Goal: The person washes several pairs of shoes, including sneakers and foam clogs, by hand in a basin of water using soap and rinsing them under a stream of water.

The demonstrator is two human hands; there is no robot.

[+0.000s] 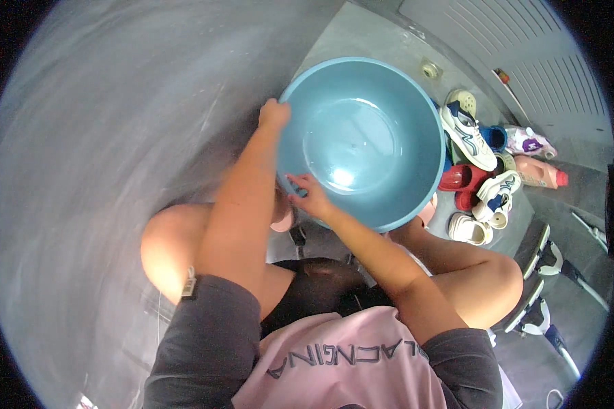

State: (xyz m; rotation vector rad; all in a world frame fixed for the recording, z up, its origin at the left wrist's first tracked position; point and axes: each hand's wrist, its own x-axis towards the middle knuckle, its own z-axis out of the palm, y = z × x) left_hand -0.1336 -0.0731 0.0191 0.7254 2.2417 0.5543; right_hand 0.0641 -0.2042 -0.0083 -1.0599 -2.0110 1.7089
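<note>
A large round light-blue plastic basin [406, 129] faces me with its inside showing, bare apart from bright reflections. My left hand [274, 114] is closed on its left rim, the fingers partly hidden by the edge. Over the near-left rim is my right hand [312, 198], its fingers apart, against or just above the basin wall; whether it touches cannot be made out. Both forearms reach up between my bent knees. The basin's underside is hidden.
Beside the basin on the right lie white sneakers [467, 136], red slippers [457, 178] and pale clogs [469, 229]. Behind them are a pink bottle [540, 172] with a red cap and a louvred grey door [505, 48]. A floor drain [430, 69] is beyond the basin; mops [546, 320] lie lower right.
</note>
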